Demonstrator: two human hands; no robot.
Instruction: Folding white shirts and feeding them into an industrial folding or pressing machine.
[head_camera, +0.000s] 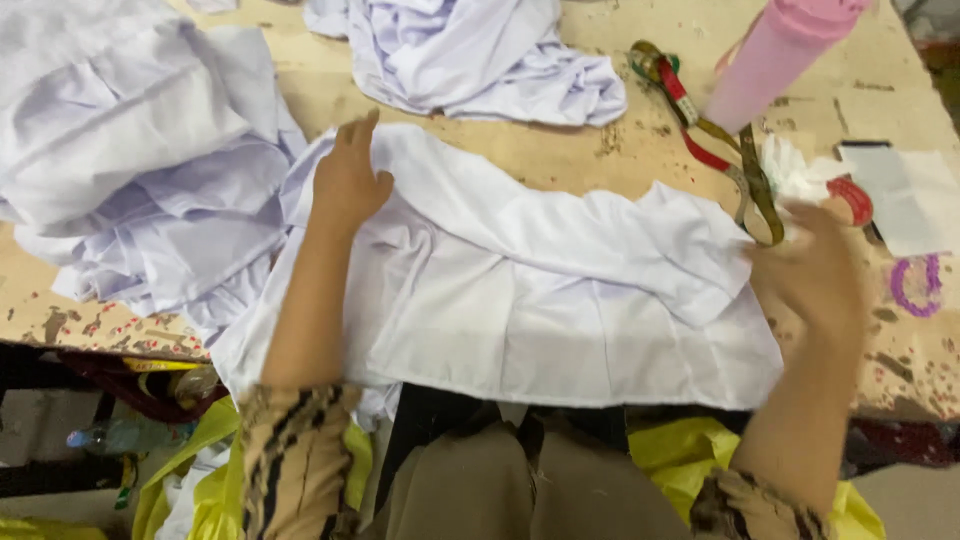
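A white garment (520, 290) lies spread flat on the worn wooden table (560, 150), its near edge hanging over the table's front. My left hand (345, 180) rests flat on the garment's upper left part, fingers apart and pointing away from me. My right hand (815, 265) is blurred at the garment's right edge, fingers spread, and holds nothing that I can see.
A heap of white cloth (130, 150) fills the left of the table, another bundle (470, 55) lies at the back. A pink bottle (775, 55), a measuring tape (720, 150), a white paper (905, 195) and a purple ring (915, 285) sit at the right. Yellow bags (215, 470) lie below.
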